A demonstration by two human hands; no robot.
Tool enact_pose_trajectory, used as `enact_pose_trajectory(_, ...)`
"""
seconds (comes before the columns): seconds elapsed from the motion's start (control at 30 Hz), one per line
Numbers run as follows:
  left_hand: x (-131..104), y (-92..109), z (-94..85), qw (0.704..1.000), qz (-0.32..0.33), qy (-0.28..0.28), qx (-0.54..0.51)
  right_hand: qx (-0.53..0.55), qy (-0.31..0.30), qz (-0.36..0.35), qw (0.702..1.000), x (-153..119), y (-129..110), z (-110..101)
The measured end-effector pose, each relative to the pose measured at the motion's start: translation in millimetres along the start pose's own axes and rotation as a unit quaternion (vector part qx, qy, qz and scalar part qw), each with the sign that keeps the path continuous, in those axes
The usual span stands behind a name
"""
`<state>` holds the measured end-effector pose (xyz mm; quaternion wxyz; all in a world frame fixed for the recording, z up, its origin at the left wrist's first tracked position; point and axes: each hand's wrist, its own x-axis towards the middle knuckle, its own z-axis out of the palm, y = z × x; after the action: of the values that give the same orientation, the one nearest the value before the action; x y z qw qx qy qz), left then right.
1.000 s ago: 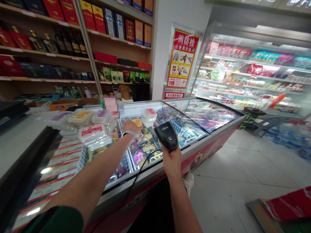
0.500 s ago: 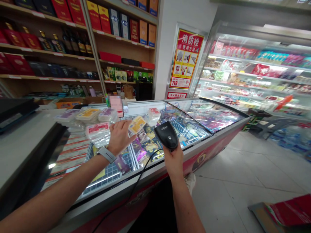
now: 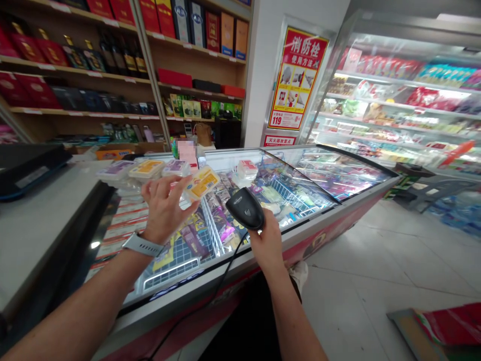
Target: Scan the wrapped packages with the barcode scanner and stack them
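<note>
Freezer (image 3: 330, 212) under stocked shelves (image 3: 93, 73) at eleven o'clock, its wire basket (image 3: 216, 234) holding packets (image 3: 193, 240); my left hand (image 3: 163, 208) grips a yellow-labelled tub (image 3: 204, 183), my right hand (image 3: 267, 243) a scanner (image 3: 245, 208).

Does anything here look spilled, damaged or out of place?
Nothing visible looks spilled or damaged. Only the black cord of the barcode scanner looks untidy, dangling loosely across the front of the chest freezer.

Pale tiled floor (image 3: 376, 271), wooden shelves (image 3: 75, 70).

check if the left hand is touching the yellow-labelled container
Touching: in the head view, the left hand grips the yellow-labelled container between thumb and fingers at its near end.
</note>
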<state>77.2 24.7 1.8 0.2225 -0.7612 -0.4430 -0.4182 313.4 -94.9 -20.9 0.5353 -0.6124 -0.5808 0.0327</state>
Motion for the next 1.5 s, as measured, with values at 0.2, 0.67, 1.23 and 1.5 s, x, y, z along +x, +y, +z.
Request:
enact_pose_trajectory(0.2,0,2,-3.2,1.000,0.003,0.003,-0.001,-0.031,-0.021,-0.013,0.999,2,-1,3)
enact_pose_trajectory(0.67,-1,1,-1.8,1.000,-0.005,-0.010,-0.010,-0.045,-0.030,-0.030,0.998,1,-2,3)
enact_pose_trajectory(1.23,-2,0,-0.8,1.000,-0.002,-0.009,-0.007,-0.047,-0.028,-0.034,0.998,-1,0,4)
enact_pose_trajectory(1.5,18,-27,-13.0,0.995,-0.087,-0.001,-0.041,-0.037,-0.016,-0.030,0.999,0,4,4)
